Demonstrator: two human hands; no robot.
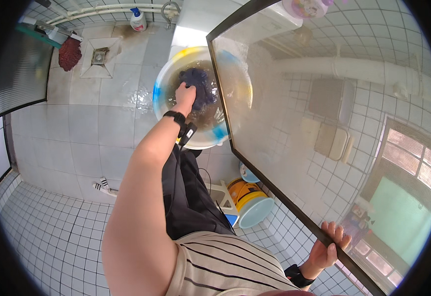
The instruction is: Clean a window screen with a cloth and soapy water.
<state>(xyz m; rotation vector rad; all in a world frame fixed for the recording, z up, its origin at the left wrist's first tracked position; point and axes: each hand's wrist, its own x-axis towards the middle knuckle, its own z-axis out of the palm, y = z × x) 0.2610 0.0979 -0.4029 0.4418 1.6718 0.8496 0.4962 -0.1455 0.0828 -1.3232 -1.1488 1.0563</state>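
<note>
A large round basin [162, 116], whitish with blue and yellow patches, holds murky water. My left hand [186, 96] reaches into it and grips a wet dark blue cloth [203, 89], partly under the water. To the right leans a big see-through panel, like a window screen, with a dark frame [274, 188]; its far part stands over the basin, whose right side shows hazily through it. My right hand [330, 245] is closed round the frame's near edge, fingers over the top. The panel's far corner lies beyond the picture's upper rim.
Beside my legs, a yellow-and-black bucket [242, 188] and a light blue bucket [256, 212] stand near a small stool-like white thing [223, 200]. A pump bottle [138, 20], a floor drain [99, 56] and a dark red mop head [70, 53] are at the far left.
</note>
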